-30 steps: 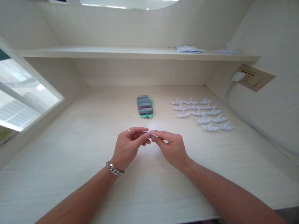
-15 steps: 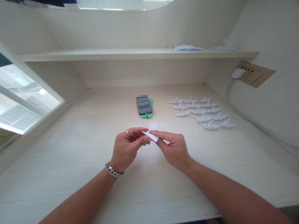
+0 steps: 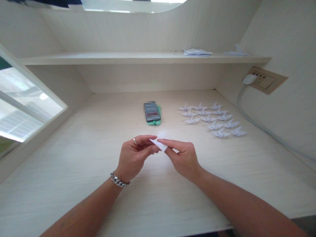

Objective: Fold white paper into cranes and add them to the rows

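A small folded piece of white paper [image 3: 159, 144], narrowing to a point at its left end, is held above the desk between both hands. My left hand [image 3: 134, 156], with a ring and a chain bracelet at the wrist, pinches its left side between thumb and fingers. On the other side, my right hand [image 3: 184, 156] grips the paper with the index finger on top and the thumb beneath. Beyond them to the right, several white paper cranes [image 3: 207, 118] stand in loose rows on the desk.
A phone-like object with a green edge [image 3: 158, 123], partly pixelated, lies beyond the hands on the desk [image 3: 103, 125]. Folded white papers [image 3: 197, 52] rest on the shelf [image 3: 138, 60]. A white plug sits in the wall socket [image 3: 268, 80], its cable [image 3: 261, 125] running down the right side.
Both hands keep almost the same hold on the folded paper, which has turned slightly so more of its white face shows. The view has shifted a little.
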Available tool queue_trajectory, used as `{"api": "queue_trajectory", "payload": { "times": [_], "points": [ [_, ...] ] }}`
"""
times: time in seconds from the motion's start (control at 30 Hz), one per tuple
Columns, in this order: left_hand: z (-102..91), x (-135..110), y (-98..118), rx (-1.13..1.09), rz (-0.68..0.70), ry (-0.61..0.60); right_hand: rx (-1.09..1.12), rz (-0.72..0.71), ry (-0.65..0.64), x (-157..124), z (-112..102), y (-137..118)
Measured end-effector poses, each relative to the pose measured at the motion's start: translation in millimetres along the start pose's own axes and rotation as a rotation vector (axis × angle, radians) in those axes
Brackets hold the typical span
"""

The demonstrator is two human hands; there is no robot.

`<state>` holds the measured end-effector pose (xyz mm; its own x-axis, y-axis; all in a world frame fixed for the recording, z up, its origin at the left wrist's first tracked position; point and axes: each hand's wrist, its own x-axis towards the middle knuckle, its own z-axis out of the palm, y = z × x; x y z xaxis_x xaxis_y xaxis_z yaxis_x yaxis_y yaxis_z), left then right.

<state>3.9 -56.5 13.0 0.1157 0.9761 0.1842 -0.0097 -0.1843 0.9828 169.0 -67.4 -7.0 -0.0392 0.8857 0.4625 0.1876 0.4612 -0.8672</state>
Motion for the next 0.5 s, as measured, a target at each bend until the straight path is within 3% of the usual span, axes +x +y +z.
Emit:
{"api": "queue_trajectory", "payload": {
  "times": [0.27,0.5],
  "points": [
    [-1.4,-0.1,-1.0,0.019,0.002,-0.031,-0.022,-0.022,-0.004,0.8,-0.7,2.1],
    [-2.3,-0.2,-1.8,-0.062,0.006,-0.015,-0.12,-0.181,-0.012,1.4,-2.8,4.6]
  ]
}}
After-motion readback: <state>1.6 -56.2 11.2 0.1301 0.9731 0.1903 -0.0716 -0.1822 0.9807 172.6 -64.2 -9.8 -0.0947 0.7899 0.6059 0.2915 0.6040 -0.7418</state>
